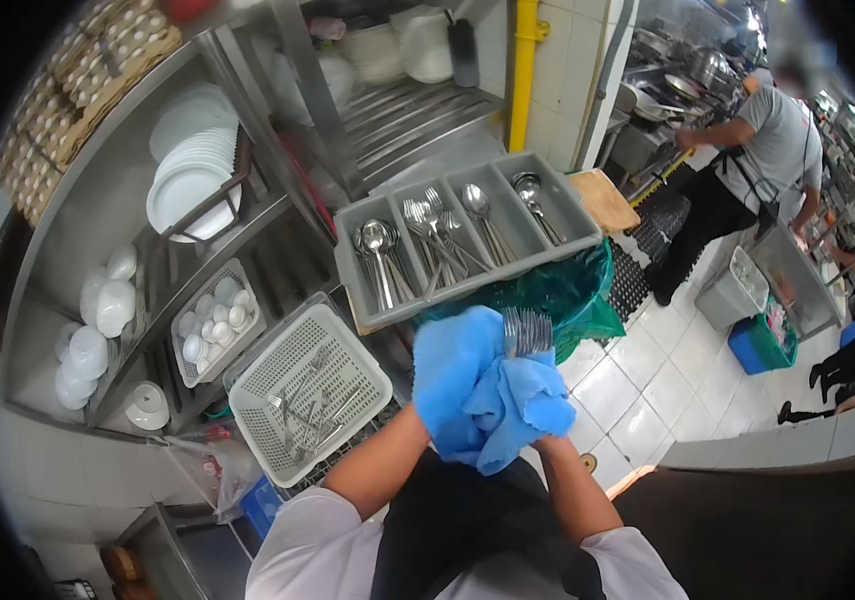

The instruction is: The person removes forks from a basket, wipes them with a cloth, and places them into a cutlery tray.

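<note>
Both my hands are wrapped in a blue cloth (pixel 458 365) in front of my chest. Several forks (pixel 528 332) stand up out of the cloth, tines upward, on its right side. My left hand (pixel 426 418) is covered by the cloth, and so is my right hand (pixel 546 440); the fingers of both are hidden. Just beyond is a grey cutlery tray (pixel 426 312) with spoons (pixel 378 240), forks (pixel 438 225), more spoons (pixel 483 215) and ladle-like spoons (pixel 531 195) in separate compartments. Left of my arms, a pale perforated basket (pixel 373 372) holds scattered cutlery (pixel 313 410).
White plates (pixel 193 190) and bowls (pixel 93 345) stand on the left shelves, near a basket of small white cups (pixel 218 325). A green bag (pixel 588 300) hangs beyond the cloth. Another person (pixel 773 140) works at the upper right, near grey bins (pixel 733 290).
</note>
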The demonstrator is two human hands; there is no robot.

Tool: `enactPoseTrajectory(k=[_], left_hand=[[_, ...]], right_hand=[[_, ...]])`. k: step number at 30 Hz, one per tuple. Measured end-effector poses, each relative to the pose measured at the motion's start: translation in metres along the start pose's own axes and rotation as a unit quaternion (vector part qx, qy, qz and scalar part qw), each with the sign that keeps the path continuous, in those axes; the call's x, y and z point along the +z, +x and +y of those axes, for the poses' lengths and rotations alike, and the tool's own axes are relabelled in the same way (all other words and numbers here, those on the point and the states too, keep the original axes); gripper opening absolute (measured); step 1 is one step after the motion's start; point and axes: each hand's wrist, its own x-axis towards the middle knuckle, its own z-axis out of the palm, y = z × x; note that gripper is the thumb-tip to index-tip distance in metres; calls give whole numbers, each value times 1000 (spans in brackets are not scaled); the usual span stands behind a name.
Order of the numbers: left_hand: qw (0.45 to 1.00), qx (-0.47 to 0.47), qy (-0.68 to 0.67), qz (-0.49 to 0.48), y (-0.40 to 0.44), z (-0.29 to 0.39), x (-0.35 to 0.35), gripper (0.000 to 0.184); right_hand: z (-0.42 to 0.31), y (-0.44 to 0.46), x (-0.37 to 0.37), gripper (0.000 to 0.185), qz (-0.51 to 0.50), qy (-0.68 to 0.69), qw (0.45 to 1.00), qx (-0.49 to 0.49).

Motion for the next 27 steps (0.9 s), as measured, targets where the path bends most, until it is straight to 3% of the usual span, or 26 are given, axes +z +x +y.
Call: enactPoseTrajectory(k=[1,2,3,4,5,6,8,12,13,15,16,17,18,19,20,21,22,24,25,26,27], left_hand=[[998,35,53,15,-9,6,6,30],[991,69,106,33,-18,11,11,27],[988,139,60,-29,-5,-6,15,21],[988,55,-125,-66,2,-21,22,17],[949,-35,-306,-72,7,-27,28,15],[949,-34,-306,-72,2,-11,28,15],[989,94,-76,89,-15,17,29,6],[978,118,-150,83,-17,19,28,9],[947,2,-314,63,-9,7,26,12],[877,-115,-465,38,-7,14,20,14],[999,40,-22,8,-15,39,13,17],[885,186,426,-23,-20,52,10,27],[885,185,427,-21,-20,52,11,27],[957,21,288,24,-20,52,16,16],[978,-143,134,68,-20,52,21,21],[978,-144,133,70,-17,36,25,21],[985,-100,-41,137,-11,7,29,20],[954,-52,-214,204,-6,2,26,19],[958,-45,-217,181,0,-1,23,18],[984,75,51,156,4,1,16,20],[910,194,308,197,8,3,9,21]], right_hand=[[18,-7,5,38,37,234,968,79],[33,-9,6,38,40,233,968,82],[40,-8,4,42,44,259,960,95],[46,-8,0,45,48,284,952,106],[41,-5,-4,45,47,282,953,104],[33,-3,-7,42,37,219,969,103],[32,-6,-6,39,28,159,981,106],[15,-13,-3,39,56,244,962,113],[8,-13,-3,37,66,255,959,106],[45,-24,-9,41,74,310,941,114],[58,-28,-10,46,79,365,920,122],[47,-28,-7,46,78,365,920,122],[20,-25,0,39,96,365,917,130],[16,-20,0,36,104,365,915,134],[13,-16,1,33,112,365,914,138],[10,-16,3,32,116,348,921,132],[6,-15,8,31,115,312,937,111],[-4,-12,19,29,105,156,982,21],[-10,-7,22,28,104,84,991,-23],[-15,-4,23,27,104,32,993,-55],[-20,-5,22,26,97,28,993,-55]])
